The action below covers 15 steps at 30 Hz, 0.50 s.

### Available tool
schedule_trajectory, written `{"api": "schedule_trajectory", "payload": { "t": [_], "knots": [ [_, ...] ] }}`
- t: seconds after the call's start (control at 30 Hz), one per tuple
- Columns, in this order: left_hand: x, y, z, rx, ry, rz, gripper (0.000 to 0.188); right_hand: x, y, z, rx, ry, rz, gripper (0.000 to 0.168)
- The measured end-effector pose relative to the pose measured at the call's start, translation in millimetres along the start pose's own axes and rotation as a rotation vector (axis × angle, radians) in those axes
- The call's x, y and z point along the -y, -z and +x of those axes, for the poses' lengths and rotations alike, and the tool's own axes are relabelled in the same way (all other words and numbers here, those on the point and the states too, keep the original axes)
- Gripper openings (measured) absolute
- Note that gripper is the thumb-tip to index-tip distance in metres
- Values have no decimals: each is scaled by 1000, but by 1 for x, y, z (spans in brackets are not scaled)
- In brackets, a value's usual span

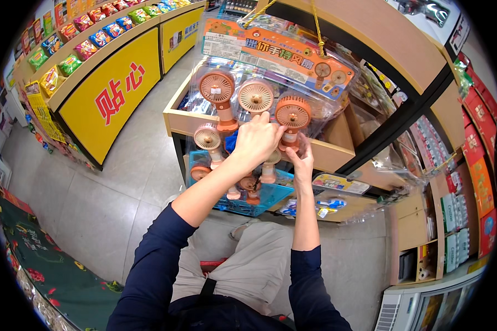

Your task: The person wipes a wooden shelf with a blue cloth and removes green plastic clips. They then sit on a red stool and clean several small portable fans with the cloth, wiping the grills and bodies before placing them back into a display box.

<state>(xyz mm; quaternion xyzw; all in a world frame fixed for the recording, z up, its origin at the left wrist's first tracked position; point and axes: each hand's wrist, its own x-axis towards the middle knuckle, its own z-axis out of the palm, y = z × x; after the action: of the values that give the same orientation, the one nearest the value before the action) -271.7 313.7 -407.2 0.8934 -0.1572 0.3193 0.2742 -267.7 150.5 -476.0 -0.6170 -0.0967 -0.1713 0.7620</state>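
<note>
A hanging display card (273,56) with an orange printed header carries several orange and cream handheld mini fans in clear plastic. My right hand (302,159) grips the base of an orange mini fan (293,113) at the card's right side, thumb in front. Curled over the card's middle, my left hand (256,136) reaches that fan's neck with its fingertips; its other fingers are hidden. A cream fan (255,96) shows just above my left hand, and another orange fan (216,89) is up and left of it. Lower fans are partly covered by my left forearm.
Yellow cords (318,29) hold the card against a wooden display stand (207,124). Behind the lower fans is a blue bin (269,198). A snack counter (116,91) with yellow panels curves along the left. Shelves of bottled water (455,211) stand right, above a white freezer (397,302).
</note>
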Motion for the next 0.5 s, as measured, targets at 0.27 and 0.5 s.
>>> {"api": "schedule_trajectory", "payload": {
  "t": [0.27, 0.5],
  "knots": [
    [-3, 17, 9, 96, 224, -282, 61, -5, 19, 17, 41, -42, -147, 58],
    [-1, 29, 19, 163, 315, -301, 60, 38, 2, 37, 89, 109, 95, 64]
  ]
}}
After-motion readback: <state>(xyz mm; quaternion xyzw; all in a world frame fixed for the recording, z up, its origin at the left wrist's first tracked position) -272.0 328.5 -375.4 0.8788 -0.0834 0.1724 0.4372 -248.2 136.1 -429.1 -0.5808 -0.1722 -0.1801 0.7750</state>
